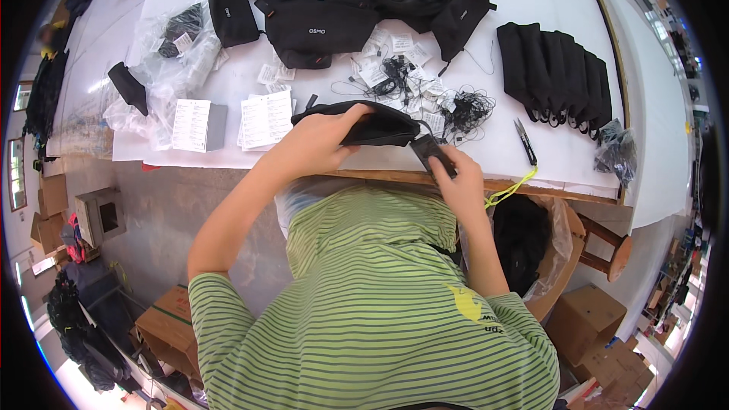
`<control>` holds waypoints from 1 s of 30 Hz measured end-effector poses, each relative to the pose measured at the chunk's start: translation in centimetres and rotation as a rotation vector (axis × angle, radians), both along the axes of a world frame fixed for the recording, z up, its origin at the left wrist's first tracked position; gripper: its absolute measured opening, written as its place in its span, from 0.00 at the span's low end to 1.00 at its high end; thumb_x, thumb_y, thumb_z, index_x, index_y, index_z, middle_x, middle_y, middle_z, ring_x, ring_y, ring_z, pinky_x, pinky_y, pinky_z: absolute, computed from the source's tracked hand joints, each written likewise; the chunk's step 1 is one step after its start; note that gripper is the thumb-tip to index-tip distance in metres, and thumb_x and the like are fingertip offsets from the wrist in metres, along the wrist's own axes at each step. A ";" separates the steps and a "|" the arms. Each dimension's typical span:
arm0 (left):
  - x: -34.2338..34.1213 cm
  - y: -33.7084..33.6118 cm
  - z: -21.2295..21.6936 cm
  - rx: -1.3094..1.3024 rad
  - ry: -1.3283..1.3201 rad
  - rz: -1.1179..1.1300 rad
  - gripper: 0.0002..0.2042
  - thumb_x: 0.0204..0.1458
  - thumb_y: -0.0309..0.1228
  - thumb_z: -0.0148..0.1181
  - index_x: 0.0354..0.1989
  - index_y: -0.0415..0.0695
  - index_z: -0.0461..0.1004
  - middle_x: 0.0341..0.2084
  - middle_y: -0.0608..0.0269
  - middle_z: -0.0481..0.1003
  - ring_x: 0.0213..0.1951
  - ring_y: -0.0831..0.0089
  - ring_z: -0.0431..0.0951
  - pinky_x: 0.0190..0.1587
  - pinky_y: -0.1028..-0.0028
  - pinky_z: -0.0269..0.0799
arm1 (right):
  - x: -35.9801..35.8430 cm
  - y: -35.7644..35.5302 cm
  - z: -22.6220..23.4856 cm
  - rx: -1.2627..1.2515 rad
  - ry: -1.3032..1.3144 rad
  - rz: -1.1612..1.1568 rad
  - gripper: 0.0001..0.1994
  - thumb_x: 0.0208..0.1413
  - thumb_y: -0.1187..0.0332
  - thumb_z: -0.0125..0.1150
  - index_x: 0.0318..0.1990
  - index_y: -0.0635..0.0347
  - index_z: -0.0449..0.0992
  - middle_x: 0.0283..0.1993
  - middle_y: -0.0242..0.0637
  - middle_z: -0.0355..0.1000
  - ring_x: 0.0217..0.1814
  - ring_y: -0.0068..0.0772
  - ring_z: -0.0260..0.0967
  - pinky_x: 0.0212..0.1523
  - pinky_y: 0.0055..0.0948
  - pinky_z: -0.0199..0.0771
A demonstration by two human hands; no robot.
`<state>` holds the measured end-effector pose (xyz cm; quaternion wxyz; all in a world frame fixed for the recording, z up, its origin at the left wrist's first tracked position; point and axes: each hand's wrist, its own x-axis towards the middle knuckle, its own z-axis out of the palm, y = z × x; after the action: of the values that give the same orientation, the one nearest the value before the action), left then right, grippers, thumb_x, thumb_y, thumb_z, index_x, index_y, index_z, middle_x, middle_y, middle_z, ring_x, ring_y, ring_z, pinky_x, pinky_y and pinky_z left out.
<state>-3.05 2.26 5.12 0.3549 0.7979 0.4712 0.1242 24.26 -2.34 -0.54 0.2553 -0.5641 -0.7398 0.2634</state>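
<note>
My left hand (323,139) grips a flat black fabric pouch (380,127) near the front edge of the white table (531,0). My right hand (456,176) pinches a short black strap tab (427,148) that hangs off the pouch's right end. Both hands sit just above the table's wooden front rim. Behind the pouch lies a tangle of black cords and white tags (414,80).
A heap of black bags (342,0) fills the far table. A row of folded black pouches (558,68) stands at right, with small snips (525,140) near them. Printed leaflets (266,118) and clear plastic wrappers (163,68) lie at left. Cardboard boxes (585,319) stand on the floor.
</note>
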 end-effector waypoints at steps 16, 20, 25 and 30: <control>1.0 1.8 1.3 0.202 0.065 -0.033 0.09 0.49 0.29 0.59 0.39 0.43 0.74 0.33 0.57 0.76 0.36 0.57 0.76 0.37 0.63 0.71 | 4.5 4.3 2.6 -0.272 1.772 -0.212 0.18 0.67 0.60 0.44 0.23 0.53 0.67 0.12 0.22 0.43 0.17 0.15 0.42 0.26 0.20 0.48; 2.9 -1.3 4.6 0.162 -0.018 -0.122 0.08 0.49 0.29 0.59 0.35 0.39 0.74 0.33 0.57 0.74 0.37 0.56 0.75 0.38 0.64 0.70 | 2.4 6.5 3.1 -0.293 1.774 -0.584 0.19 0.64 0.56 0.50 0.21 0.53 0.66 0.11 0.23 0.45 0.16 0.17 0.42 0.20 0.21 0.46; 4.5 -5.6 3.4 -0.085 0.026 -0.144 0.10 0.50 0.33 0.59 0.37 0.41 0.75 0.29 0.54 0.75 0.34 0.56 0.76 0.36 0.64 0.70 | 0.4 6.4 3.0 -0.295 1.645 -0.751 0.15 0.60 0.52 0.53 0.32 0.54 0.69 0.16 0.29 0.62 0.17 0.21 0.58 0.20 0.21 0.53; 5.4 -6.3 4.5 -0.258 0.115 -0.129 0.13 0.51 0.35 0.57 0.43 0.44 0.73 0.25 0.54 0.76 0.28 0.55 0.77 0.33 0.62 0.70 | -0.8 6.5 3.2 -0.220 1.302 -0.874 0.24 0.62 0.48 0.49 0.19 0.55 0.65 0.12 0.27 0.57 0.14 0.20 0.54 0.17 0.22 0.50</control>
<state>2.34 -4.08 9.59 0.4342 0.7802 0.4503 -0.0062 23.50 4.21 2.71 0.6598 -0.5581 -0.1230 0.4879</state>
